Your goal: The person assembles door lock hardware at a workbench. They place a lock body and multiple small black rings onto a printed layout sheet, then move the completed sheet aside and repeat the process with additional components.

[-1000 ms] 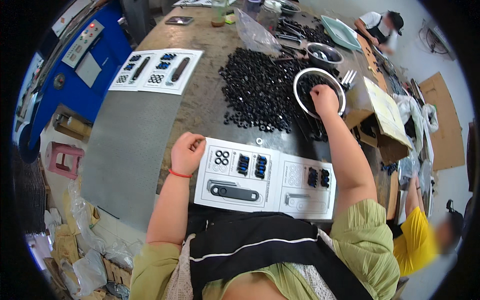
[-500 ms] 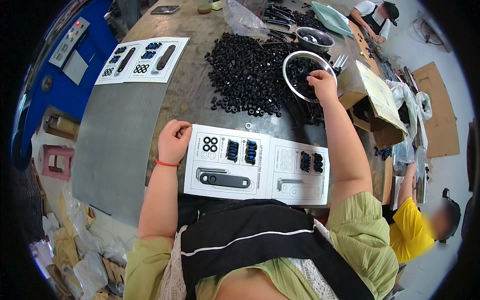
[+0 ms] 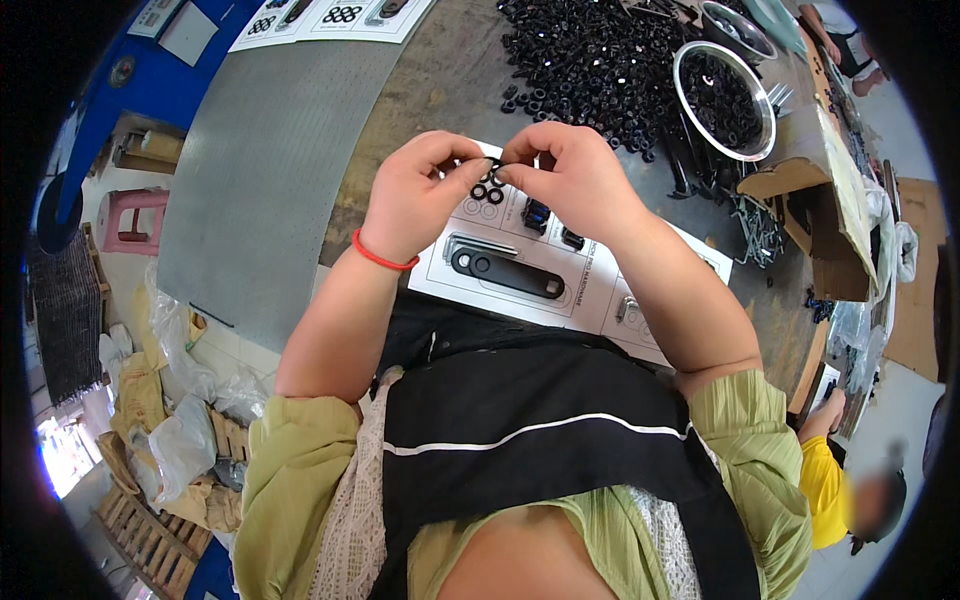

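Note:
Both my hands meet above the top of a white printed card (image 3: 430,270) at the table's near edge. My left hand (image 3: 415,195) and my right hand (image 3: 575,180) pinch fingertip to fingertip around small black washers (image 3: 492,162), partly hidden by the fingers. Just below them, more black washers (image 3: 487,193) lie on the card's printed circles. Black bolts with blue bands (image 3: 536,214) sit to their right. A flat black slotted bar (image 3: 510,273) and bent hex keys (image 3: 480,246) rest lower on the card. My right forearm covers part of its right side.
A steel bowl (image 3: 770,125) of black parts stands at the far right, beside a heap of black nuts (image 3: 590,70). An open cardboard box (image 3: 850,240) is right of it. Other printed cards (image 3: 330,22) lie beyond a grey mat (image 3: 270,160). A person in yellow (image 3: 822,490) sits right.
My right hand has left the steel bowl and come back over the card. My left hand has moved from the card's left edge to meet it. The view has shifted closer to the card.

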{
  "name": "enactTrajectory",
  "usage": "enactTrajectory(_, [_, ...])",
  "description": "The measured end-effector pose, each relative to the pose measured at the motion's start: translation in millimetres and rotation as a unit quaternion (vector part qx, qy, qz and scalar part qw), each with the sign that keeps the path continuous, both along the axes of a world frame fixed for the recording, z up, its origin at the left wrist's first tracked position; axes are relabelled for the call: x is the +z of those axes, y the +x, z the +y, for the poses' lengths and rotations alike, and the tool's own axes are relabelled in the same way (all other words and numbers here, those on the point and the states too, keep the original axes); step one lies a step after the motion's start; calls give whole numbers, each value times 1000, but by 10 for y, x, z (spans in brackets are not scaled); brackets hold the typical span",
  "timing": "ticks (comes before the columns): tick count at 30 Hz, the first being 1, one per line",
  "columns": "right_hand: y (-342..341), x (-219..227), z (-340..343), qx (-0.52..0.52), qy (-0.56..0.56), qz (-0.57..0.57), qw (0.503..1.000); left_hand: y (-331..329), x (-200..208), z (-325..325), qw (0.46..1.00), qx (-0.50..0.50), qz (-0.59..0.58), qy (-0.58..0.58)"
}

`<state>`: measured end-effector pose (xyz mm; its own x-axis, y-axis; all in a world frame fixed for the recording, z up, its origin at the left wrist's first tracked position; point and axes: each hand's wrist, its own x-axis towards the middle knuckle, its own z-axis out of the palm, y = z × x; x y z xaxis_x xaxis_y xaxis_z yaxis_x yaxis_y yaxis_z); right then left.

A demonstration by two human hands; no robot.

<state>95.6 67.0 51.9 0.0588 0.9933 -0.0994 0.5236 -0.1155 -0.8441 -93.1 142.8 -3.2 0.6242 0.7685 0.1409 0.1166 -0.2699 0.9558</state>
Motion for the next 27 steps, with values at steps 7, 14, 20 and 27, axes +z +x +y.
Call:
enactTrajectory(7, [-209, -472, -187, 55, -70, -208, 974, -157, -130, -57, 963, -55, 262, 16])
enactTrajectory(14, [-337, -578, -194, 4, -46, -303, 952, -69, -239, -68, 947, -12, 274, 168])
enactTrajectory(20, [-336, -656, -141, -5, -45, -301, 953, -21, -390, -5, 950, -22, 238, 202])
enactTrajectory(27, [-350, -681, -100, -16, -43, -290, 956, -33, -409, 21, 957, -25, 227, 179])
